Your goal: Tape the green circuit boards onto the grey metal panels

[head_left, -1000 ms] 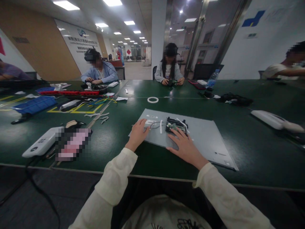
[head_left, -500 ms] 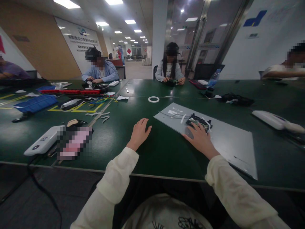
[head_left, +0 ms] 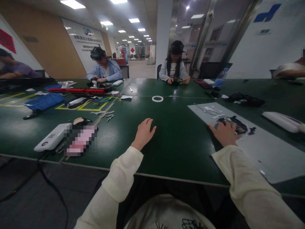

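My left hand (head_left: pixel 144 133) rests on the green tabletop (head_left: pixel 166 143), its fingers loosely stretched and nothing in them. On the right, my right hand (head_left: pixel 226 133) lies flat with fingers spread over the near edge of a grey sheet-like panel (head_left: pixel 269 156). Its fingertips reach onto a black part with a circuit board (head_left: pixel 239 124) that sits on the panel; the fingers cover some of it. A few thin cables and pale strips (head_left: pixel 212 109) lie at the panel's far corner.
A white tape ring (head_left: pixel 157 99) lies ahead. To the left are a white power bank (head_left: pixel 52 137), a pink phone-like item (head_left: pixel 81 140), grey pliers-like tools (head_left: pixel 105 114) and a blue tray (head_left: pixel 45 101). A white device (head_left: pixel 281 121) lies right. Co-workers sit around the table.
The panel, with the black part on it, has slid to the right along with my right hand. My left hand stays at about the same place on the table.
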Action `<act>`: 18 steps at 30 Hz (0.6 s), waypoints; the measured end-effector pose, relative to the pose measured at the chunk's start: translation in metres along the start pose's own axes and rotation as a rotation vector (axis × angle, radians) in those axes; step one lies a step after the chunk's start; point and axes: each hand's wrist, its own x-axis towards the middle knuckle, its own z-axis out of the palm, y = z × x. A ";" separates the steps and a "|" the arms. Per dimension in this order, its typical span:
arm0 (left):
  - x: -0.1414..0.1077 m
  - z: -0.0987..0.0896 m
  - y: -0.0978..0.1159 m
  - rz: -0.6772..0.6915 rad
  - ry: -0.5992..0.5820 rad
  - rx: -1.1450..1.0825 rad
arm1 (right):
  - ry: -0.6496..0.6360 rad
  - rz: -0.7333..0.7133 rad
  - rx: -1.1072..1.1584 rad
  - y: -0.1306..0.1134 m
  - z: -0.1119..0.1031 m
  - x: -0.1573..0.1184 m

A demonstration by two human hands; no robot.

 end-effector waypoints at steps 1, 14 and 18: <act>0.000 0.000 0.000 0.002 -0.008 -0.003 | 0.008 0.028 -0.004 0.004 0.001 0.004; -0.001 0.003 0.002 0.017 -0.052 0.020 | 0.164 0.246 0.015 0.059 0.022 0.048; -0.003 0.005 0.002 0.014 -0.063 0.020 | 0.199 0.243 0.017 0.077 0.031 0.059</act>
